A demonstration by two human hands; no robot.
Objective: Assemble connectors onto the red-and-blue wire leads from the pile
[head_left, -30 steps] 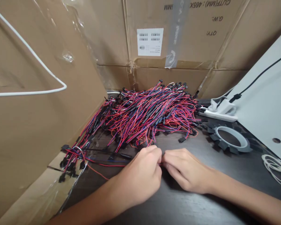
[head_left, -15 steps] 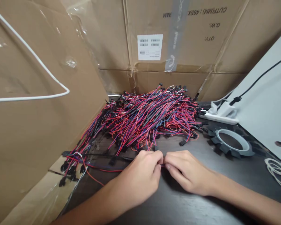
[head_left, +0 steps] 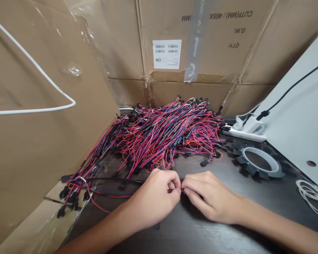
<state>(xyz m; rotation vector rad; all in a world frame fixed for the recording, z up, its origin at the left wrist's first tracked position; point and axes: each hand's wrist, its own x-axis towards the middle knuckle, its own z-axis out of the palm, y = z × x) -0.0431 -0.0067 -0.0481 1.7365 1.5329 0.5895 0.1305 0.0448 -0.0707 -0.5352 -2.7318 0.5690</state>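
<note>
My left hand (head_left: 157, 195) and my right hand (head_left: 212, 197) meet just above the dark tabletop, their fingertips almost touching. Both pinch a thin red and dark wire cable (head_left: 182, 190); only a short bit of it shows between them. Whatever lies inside the curled fingers is hidden. Red and blue wires (head_left: 113, 194) emerge left of my left wrist and run toward a bunch of black connectors (head_left: 69, 197). Beyond the hands lies a big heap of wire harnesses (head_left: 161, 134) in red, blue and black, with black connectors and sleeves.
A grey ring with black tape strips (head_left: 277, 169) lies at the right, near a coiled white cable (head_left: 311, 194). A power strip (head_left: 246, 134) with plugs sits behind it. Cardboard (head_left: 124, 42) walls the back and left; a white panel (head_left: 304, 106) stands right.
The whole view has shifted slightly. My left fingers have loosened their curl a little, showing more of the wire at the fingertips. Both hands stay close together on the cable.
</note>
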